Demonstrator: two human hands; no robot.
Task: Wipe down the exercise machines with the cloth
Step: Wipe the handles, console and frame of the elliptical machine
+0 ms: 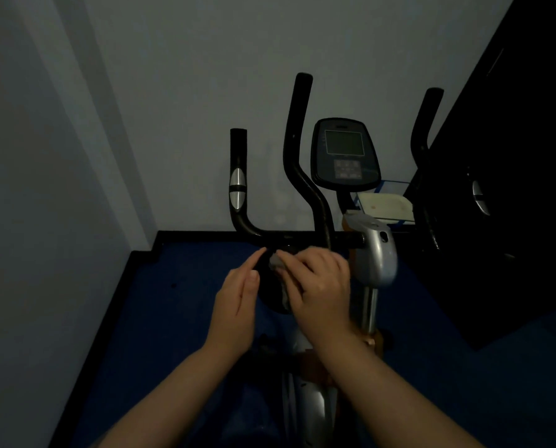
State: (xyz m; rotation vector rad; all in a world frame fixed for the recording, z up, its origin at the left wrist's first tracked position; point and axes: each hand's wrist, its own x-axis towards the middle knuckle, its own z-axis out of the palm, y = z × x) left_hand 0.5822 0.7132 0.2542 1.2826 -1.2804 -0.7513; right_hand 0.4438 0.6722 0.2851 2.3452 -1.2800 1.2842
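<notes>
While dim light hangs over the corner, left to right: grey wall [60, 189]; sensor grip [237, 189] upright; left hand [237, 302] relaxed, fingers straight, index tip touching the bar [270, 236], holding nothing; cloth [278, 263] bunched against the dark round part just below that bar; right hand [321, 282] curled round the cloth, pressing; console [344, 153] behind; dark cabinet [512, 189] far right.
</notes>
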